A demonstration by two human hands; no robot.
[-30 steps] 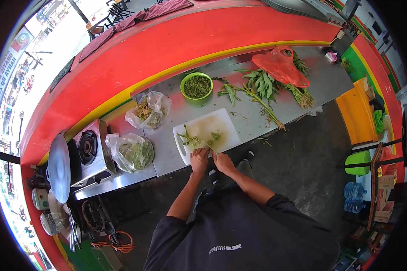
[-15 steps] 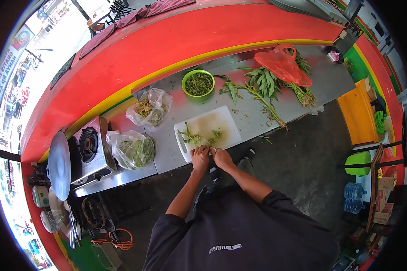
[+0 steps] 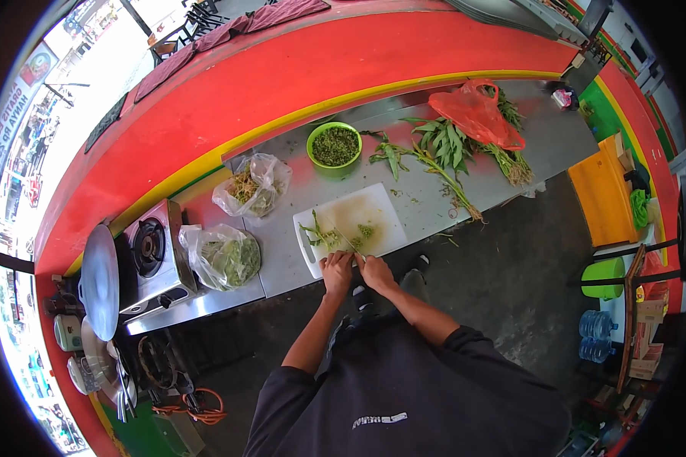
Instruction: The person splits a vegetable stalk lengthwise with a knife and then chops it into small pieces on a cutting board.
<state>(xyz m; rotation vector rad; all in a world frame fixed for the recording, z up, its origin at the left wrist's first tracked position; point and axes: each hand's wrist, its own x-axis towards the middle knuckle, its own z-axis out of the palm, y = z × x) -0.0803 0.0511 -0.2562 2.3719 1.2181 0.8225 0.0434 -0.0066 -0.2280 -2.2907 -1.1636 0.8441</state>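
Note:
A white cutting board (image 3: 385, 204) lies at the front edge of the metal counter, its handle slot to the left. Long green stems (image 3: 320, 234) rest on its left half, and a small heap of chopped greens (image 3: 366, 231) sits right of them. Between the two runs the thin blade of a knife (image 3: 349, 241), its handle inside my closed right hand (image 3: 375, 274). Close beside it, my left hand (image 3: 336, 274) is closed at the near ends of the stems, fingers bent; the part it grips is mostly hidden.
Behind the board stands a green bowl (image 3: 335, 146) of chopped greens. Leafy stalks (image 3: 446, 145) and a red plastic bag (image 3: 480, 114) lie to the right. Two clear bags (image 3: 221, 257) of greens and a gas stove (image 3: 156, 251) are on the left.
Both hands have shifted very slightly toward me at the board's near edge. The knife blade has changed its angle a little between the stems and the heap.

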